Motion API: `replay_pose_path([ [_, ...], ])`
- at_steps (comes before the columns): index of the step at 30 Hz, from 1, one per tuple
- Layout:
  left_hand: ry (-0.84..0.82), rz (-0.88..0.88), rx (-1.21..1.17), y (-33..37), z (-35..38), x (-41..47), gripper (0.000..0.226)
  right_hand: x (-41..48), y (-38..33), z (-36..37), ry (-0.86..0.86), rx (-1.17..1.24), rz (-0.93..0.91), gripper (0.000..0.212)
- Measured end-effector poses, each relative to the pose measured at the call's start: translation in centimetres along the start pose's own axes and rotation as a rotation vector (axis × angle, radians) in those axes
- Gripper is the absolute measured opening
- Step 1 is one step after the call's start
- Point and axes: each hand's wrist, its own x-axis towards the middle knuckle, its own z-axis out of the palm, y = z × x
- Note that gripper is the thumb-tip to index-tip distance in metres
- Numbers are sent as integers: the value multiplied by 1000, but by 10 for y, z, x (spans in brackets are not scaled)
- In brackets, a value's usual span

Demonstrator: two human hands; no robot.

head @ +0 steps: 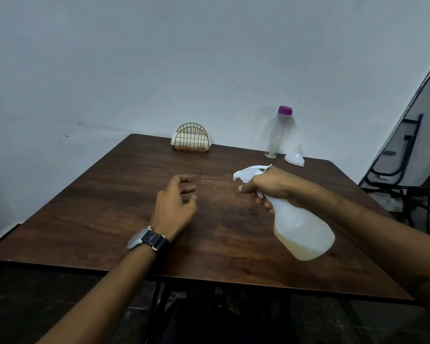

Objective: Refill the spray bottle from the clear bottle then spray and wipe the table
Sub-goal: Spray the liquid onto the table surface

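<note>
My right hand point(271, 187) grips the neck of the white spray bottle point(303, 232) and holds it tilted above the dark wooden table point(109, 207), nozzle pointing left, with a finger on the trigger. Pale yellowish liquid fills the bottle's lower part. My left hand point(176, 202), wearing a wristwatch, hovers over the table's middle with fingers loosely curled and holds nothing. The clear bottle point(274, 135) with a purple cap stands upright at the far right edge and looks nearly empty. A white funnel point(294, 157) lies beside it, spout up.
A gold wire napkin holder point(191, 138) with white napkins stands at the far edge against the pale wall. Black metal chair frames point(402, 180) stand to the right of the table. The floor below the near edge is dark.
</note>
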Motion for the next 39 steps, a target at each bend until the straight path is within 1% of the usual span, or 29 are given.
replay_pose_path([
  [1,-2,1,2,0,0,0,38,1,0,2,12,-6,10,38],
  [3,0,5,1,1,0,-1,39,2,0,5,31,-21,24,35],
  [6,8,4,-4,2,0,-1,39,3,2,2,57,-5,4,20],
  [8,10,3,-3,2,0,-2,39,2,4,-2,22,29,-13,11],
  [9,8,2,1,2,-1,-2,40,1,5,-4,8,39,-18,11],
  [10,5,0,4,1,0,-2,40,2,6,-6,5,47,-15,17],
  [12,5,-2,3,0,1,-2,41,5,11,-9,16,49,14,39],
  [13,6,-2,2,0,2,-1,41,6,14,-11,19,51,31,45],
  [15,7,-1,1,0,4,-1,41,5,17,-13,35,46,46,39],
  [18,-1,4,-2,2,7,-2,41,0,23,-20,84,64,12,23],
  [19,-5,6,-7,3,9,-2,42,-2,25,-23,77,72,3,15],
  [20,-8,8,-14,5,11,-2,41,-3,26,-25,58,73,-3,12],
  [22,-14,9,-23,8,15,-2,40,-4,30,-29,51,78,7,13],
  [24,-24,14,-29,11,19,-3,40,-1,37,-32,87,70,28,30],
  [25,-32,16,-32,12,20,-3,39,-1,40,-33,108,63,37,31],
  [27,-42,16,-32,13,22,-4,40,-3,43,-34,123,-11,66,13],
  [28,-42,17,-32,13,23,-4,40,-4,45,-35,126,-58,71,16],
  [29,-42,18,-33,14,24,-4,40,-6,47,-37,127,-91,73,25],
  [30,-44,18,-34,14,25,-4,40,-7,48,-39,121,-92,65,27],
  [33,-58,20,-30,14,27,-5,42,-9,51,-48,144,-43,54,12],
  [34,-63,21,-26,13,28,-6,42,-9,52,-50,167,-34,63,11],
  [37,-70,28,-21,13,31,-7,44,-8,59,-53,244,23,38,27],
  [39,-75,32,-19,14,31,-7,44,-10,62,-56,283,93,-1,26],
])
